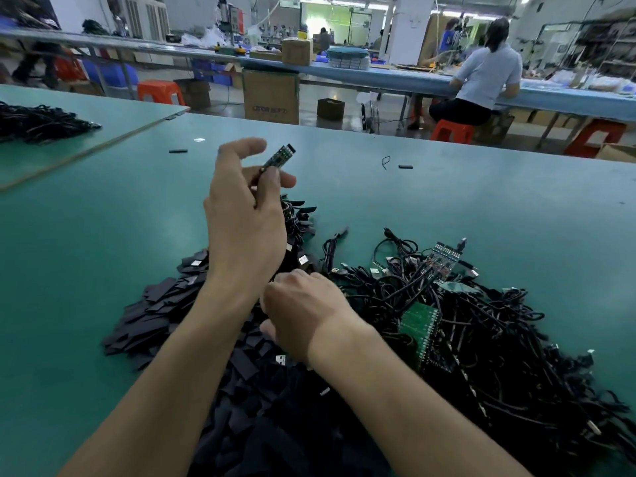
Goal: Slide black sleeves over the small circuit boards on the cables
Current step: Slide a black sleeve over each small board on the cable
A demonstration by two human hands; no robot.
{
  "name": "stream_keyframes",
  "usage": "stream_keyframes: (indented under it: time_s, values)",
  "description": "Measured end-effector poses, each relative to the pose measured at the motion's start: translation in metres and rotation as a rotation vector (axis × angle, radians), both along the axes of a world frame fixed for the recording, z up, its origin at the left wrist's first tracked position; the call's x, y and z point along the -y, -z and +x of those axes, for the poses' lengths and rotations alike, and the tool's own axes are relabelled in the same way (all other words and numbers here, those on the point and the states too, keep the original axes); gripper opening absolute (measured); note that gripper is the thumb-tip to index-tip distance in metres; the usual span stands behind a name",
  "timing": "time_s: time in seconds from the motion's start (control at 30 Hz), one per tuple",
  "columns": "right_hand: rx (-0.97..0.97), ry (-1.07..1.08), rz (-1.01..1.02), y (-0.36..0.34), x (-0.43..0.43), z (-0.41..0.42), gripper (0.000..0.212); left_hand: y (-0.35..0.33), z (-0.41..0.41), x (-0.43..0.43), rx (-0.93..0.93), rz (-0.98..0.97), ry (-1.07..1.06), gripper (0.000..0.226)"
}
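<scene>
Left hand [244,215] pinches a bare circuit board [280,155] up mid-frame, right hand [303,311] is curled in the sleeve pile [155,315] below (can't tell if it's got one), so next a sleeve needs lining up on the board's tip.

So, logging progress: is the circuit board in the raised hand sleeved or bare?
Bare: the circuit board pinched by the left hand shows green face and components, no sleeve over it.

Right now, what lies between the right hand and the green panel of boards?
Head view: tangled black cables fill the whole stretch between the right hand and the green panel.
</scene>
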State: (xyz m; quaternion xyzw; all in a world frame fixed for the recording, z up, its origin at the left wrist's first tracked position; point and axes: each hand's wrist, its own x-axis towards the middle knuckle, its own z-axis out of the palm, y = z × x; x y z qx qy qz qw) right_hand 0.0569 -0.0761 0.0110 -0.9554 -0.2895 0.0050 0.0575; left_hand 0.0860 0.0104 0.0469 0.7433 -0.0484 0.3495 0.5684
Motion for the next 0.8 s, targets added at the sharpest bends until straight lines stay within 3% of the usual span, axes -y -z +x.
stream_keyframes:
  time_s: [0.07,0.17,0.27,0.37,0.63,0.8]
  values:
    - [0.017,0.013,-0.041,0.009,0.000,0.000,0.003,0.000,0.000,0.000,0.007,-0.023,0.007,0.013]
    - [0.030,0.015,-0.046,0.019,0.003,-0.001,0.028,-0.003,0.000,-0.001,0.017,-0.007,-0.005,0.019]
    - [0.050,0.038,0.030,0.013,0.004,-0.006,0.018,-0.003,-0.001,-0.001,0.036,-0.019,0.005,0.025]
    - [0.070,0.130,0.256,-0.002,0.011,-0.012,0.002,-0.004,-0.005,0.001,0.085,-0.043,0.054,0.026]
    - [0.181,0.309,0.857,-0.028,0.070,-0.023,0.021,0.002,-0.005,0.007,0.012,0.000,0.150,0.011]
    - [0.250,0.329,1.106,-0.032,0.100,-0.021,0.027,0.005,-0.009,0.013,-0.088,0.053,0.269,0.014]
